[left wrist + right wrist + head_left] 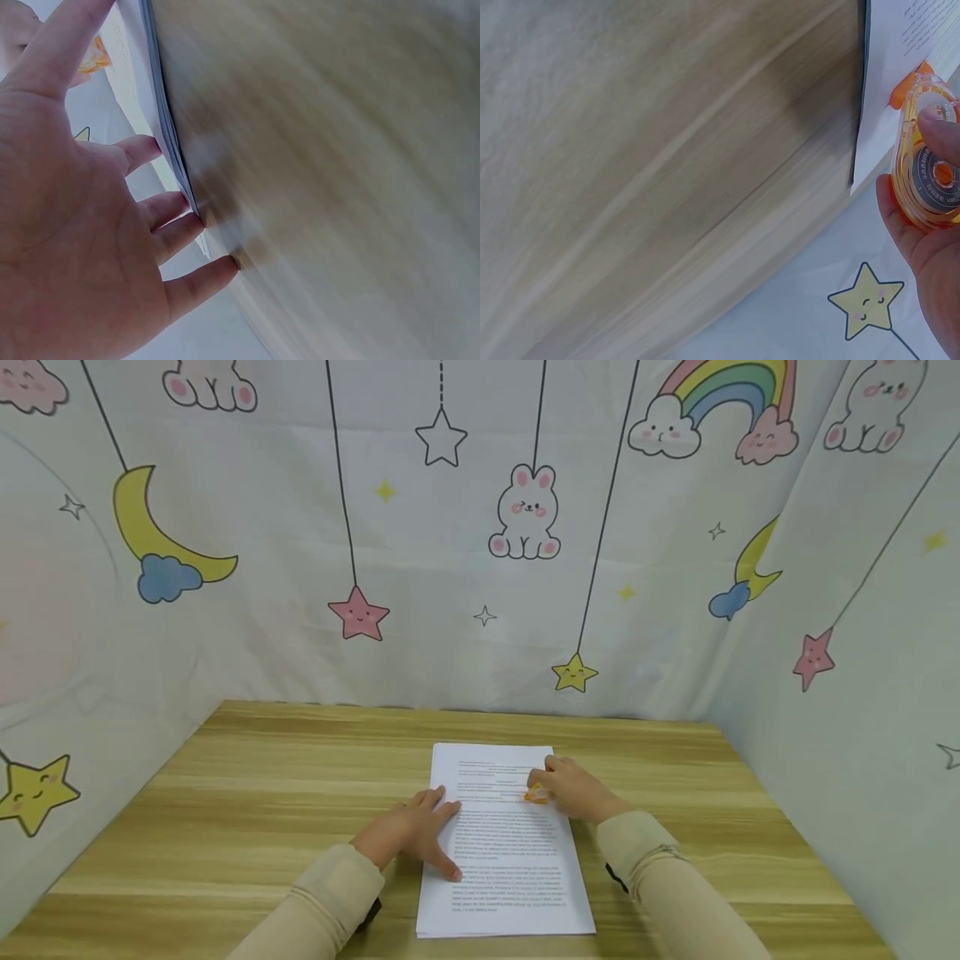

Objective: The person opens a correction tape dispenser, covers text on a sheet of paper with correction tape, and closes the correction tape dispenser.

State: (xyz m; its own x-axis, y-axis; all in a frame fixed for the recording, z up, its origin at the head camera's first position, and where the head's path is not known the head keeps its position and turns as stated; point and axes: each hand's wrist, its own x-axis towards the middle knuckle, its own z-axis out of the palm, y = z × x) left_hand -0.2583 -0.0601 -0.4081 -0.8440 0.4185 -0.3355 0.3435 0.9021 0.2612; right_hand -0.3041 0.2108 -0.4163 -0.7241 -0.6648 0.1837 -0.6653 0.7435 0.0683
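Note:
A stack of printed paper (510, 860) lies on the wooden table in front of me. My left hand (416, 831) rests on its left edge with fingers spread; in the left wrist view, the left hand (82, 217) has its fingertips along the side of the stack. My right hand (573, 785) holds an orange correction tape (536, 794) over the upper right of the page. Up close in the right wrist view, the correction tape (930, 161) has a clear case with round reels inside, gripped by thumb and fingers, its orange tip at the paper.
The wooden table (285, 802) extends on both sides of the stack. Behind it and at the sides hangs a white cloth (450, 535) printed with stars, moons, rabbits and a rainbow.

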